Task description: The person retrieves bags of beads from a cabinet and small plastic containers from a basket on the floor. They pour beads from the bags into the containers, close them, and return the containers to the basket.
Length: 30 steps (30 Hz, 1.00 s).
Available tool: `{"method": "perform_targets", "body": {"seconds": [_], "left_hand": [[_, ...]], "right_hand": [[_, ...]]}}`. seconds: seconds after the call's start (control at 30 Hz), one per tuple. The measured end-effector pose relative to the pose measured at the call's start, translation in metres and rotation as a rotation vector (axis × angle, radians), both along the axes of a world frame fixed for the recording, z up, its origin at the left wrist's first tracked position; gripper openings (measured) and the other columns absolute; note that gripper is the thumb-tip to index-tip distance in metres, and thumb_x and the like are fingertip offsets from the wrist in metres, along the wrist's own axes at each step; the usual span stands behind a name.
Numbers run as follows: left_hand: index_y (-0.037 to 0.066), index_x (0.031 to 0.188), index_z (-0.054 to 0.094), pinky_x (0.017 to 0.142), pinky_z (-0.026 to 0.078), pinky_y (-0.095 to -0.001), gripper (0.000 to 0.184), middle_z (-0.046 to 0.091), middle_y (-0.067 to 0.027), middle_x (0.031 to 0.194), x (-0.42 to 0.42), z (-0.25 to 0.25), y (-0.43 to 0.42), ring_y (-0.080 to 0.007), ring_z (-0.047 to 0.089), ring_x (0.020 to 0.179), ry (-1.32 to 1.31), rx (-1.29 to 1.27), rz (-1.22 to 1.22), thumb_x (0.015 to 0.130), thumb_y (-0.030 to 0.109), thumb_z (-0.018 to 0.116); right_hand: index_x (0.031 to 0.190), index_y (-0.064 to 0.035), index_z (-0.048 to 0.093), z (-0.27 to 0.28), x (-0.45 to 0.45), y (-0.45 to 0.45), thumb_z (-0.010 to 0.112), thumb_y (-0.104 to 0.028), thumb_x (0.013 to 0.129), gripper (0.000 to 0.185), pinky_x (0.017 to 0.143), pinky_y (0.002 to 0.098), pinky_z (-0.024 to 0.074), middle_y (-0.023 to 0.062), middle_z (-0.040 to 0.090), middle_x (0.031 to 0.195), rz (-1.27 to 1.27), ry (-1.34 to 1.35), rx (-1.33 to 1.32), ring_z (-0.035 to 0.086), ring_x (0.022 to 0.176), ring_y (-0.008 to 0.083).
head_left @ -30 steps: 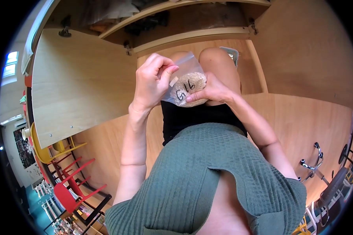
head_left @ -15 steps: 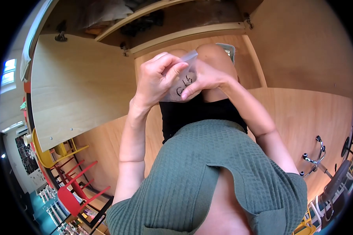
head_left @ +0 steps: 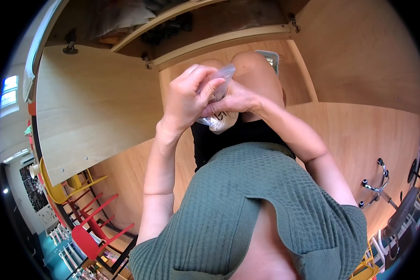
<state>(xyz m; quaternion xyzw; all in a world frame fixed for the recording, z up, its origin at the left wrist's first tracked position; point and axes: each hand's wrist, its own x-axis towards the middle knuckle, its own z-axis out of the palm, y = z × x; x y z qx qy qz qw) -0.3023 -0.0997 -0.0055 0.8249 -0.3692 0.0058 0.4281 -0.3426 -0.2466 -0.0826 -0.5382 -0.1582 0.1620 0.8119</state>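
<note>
A clear plastic bag of pale grains [head_left: 223,123] with black handwriting on it hangs over my lap, between my two hands. My left hand [head_left: 189,95] is closed on the upper left part of the bag, thumb against the curled fingers. My right hand [head_left: 235,99] wraps round the bag's middle from the right, its thumb across the front and touching near my left hand. The bag's top corner sticks up between the hands, and the grains bulge out below my right thumb. My right fingers are partly hidden behind the bag.
Ahead is a low cabinet [head_left: 219,43] with bags inside and a door [head_left: 93,112] open at the left. A light basket [head_left: 271,59] stands beyond my knees. Red chairs [head_left: 86,241] and a yellow chair [head_left: 53,186] are at the left, a wheeled chair [head_left: 401,212] at the right.
My right hand has shifted left, closer to my left hand, and has gathered the bag's middle. The bag, spread flat before, is now bunched, with its grains lower.
</note>
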Motion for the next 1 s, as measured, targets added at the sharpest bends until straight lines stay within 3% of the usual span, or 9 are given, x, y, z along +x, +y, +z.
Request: {"method": "perform_targets", "body": {"seconds": [0.1, 0.2, 0.4, 0.6, 0.63, 0.73, 0.8, 0.83, 1.0], "left_hand": [[0.004, 0.093, 0.067, 0.061, 0.052, -0.0348, 0.016, 0.064, -0.0121, 0.085, -0.001, 0.004, 0.0, -0.0292, 0.064, 0.071, -0.088, 0.081, -0.021, 0.084, 0.013, 0.076], [0.001, 0.09, 0.065, 0.062, 0.049, -0.0321, 0.015, 0.06, -0.0107, 0.078, -0.001, 0.003, -0.002, -0.0245, 0.059, 0.069, -0.13, 0.064, -0.002, 0.085, 0.008, 0.077], [0.003, 0.084, 0.063, 0.057, 0.049, -0.0372, 0.012, 0.058, -0.0124, 0.077, 0.001, -0.006, -0.001, -0.0301, 0.059, 0.064, -0.171, 0.02, -0.016, 0.086, 0.009, 0.074], [0.002, 0.078, 0.062, 0.053, 0.045, -0.0328, 0.015, 0.055, -0.0114, 0.071, -0.006, -0.008, 0.003, -0.0246, 0.057, 0.06, -0.128, -0.023, 0.05, 0.086, 0.006, 0.074], [0.002, 0.078, 0.062, 0.053, 0.045, -0.0318, 0.015, 0.057, -0.0108, 0.072, -0.007, -0.007, 0.003, -0.0223, 0.057, 0.06, -0.107, -0.027, 0.045, 0.085, 0.007, 0.074], [0.0, 0.083, 0.064, 0.056, 0.045, -0.0294, 0.011, 0.058, -0.0077, 0.071, -0.006, 0.007, 0.002, -0.0168, 0.054, 0.061, 0.084, -0.004, -0.011, 0.086, 0.006, 0.073], [0.0, 0.083, 0.064, 0.055, 0.044, -0.0282, 0.012, 0.057, -0.0074, 0.072, -0.001, 0.009, 0.002, -0.0149, 0.053, 0.06, 0.143, -0.012, -0.026, 0.086, 0.006, 0.074], [0.0, 0.083, 0.063, 0.054, 0.043, -0.0276, 0.013, 0.057, -0.0073, 0.072, -0.002, 0.009, 0.003, -0.0139, 0.052, 0.06, 0.182, -0.011, -0.032, 0.087, 0.007, 0.074], [0.0, 0.08, 0.058, 0.056, 0.047, -0.0344, 0.017, 0.058, -0.0129, 0.072, -0.006, 0.003, 0.004, -0.0257, 0.056, 0.06, 0.136, -0.07, -0.002, 0.088, 0.007, 0.072]], "right_hand": [[0.107, -0.0026, 0.065, 0.002, -0.001, 0.001, 0.084, -0.005, 0.077, 0.036, 0.082, 0.0284, 0.0523, 0.0021, 0.068, 0.099, 0.074, 0.027, 0.021, 0.062, 0.096, 0.0123], [0.106, -0.0018, 0.065, 0.004, 0.0, 0.005, 0.084, -0.004, 0.076, 0.036, 0.081, 0.0285, 0.0523, 0.0028, 0.067, 0.097, 0.047, -0.002, -0.034, 0.062, 0.094, 0.0131], [0.101, -0.0016, 0.065, 0.009, 0.0, 0.005, 0.085, -0.004, 0.075, 0.033, 0.08, 0.0292, 0.0523, 0.0032, 0.067, 0.093, 0.085, 0.015, -0.038, 0.062, 0.091, 0.0131], [0.106, -0.0035, 0.062, -0.003, 0.001, 0.011, 0.086, -0.004, 0.072, 0.042, 0.083, 0.0286, 0.0519, 0.0025, 0.065, 0.1, 0.053, -0.067, 0.057, 0.061, 0.097, 0.0123], [0.114, -0.0048, 0.058, -0.002, -0.002, 0.012, 0.087, -0.003, 0.07, 0.052, 0.087, 0.0289, 0.0514, 0.0026, 0.063, 0.107, 0.051, -0.038, 0.07, 0.059, 0.103, 0.0126], [0.118, -0.0024, 0.054, -0.002, -0.003, 0.015, 0.084, -0.001, 0.072, 0.055, 0.088, 0.0298, 0.0514, 0.0035, 0.062, 0.11, 0.089, -0.039, -0.011, 0.058, 0.105, 0.0139], [0.118, -0.0011, 0.054, 0.0, 0.001, 0.007, 0.084, -0.003, 0.074, 0.054, 0.088, 0.0295, 0.0511, 0.0051, 0.062, 0.11, 0.348, -0.033, -0.305, 0.059, 0.104, 0.0152], [0.118, -0.0011, 0.053, 0.001, 0.0, 0.007, 0.084, -0.003, 0.074, 0.054, 0.087, 0.0296, 0.0509, 0.0054, 0.062, 0.109, 0.331, -0.021, -0.263, 0.059, 0.104, 0.0154], [0.117, -0.0014, 0.053, 0.009, -0.006, 0.01, 0.085, -0.006, 0.073, 0.055, 0.087, 0.0299, 0.0503, 0.0055, 0.062, 0.105, 0.165, -0.047, -0.145, 0.059, 0.104, 0.0153]]}}
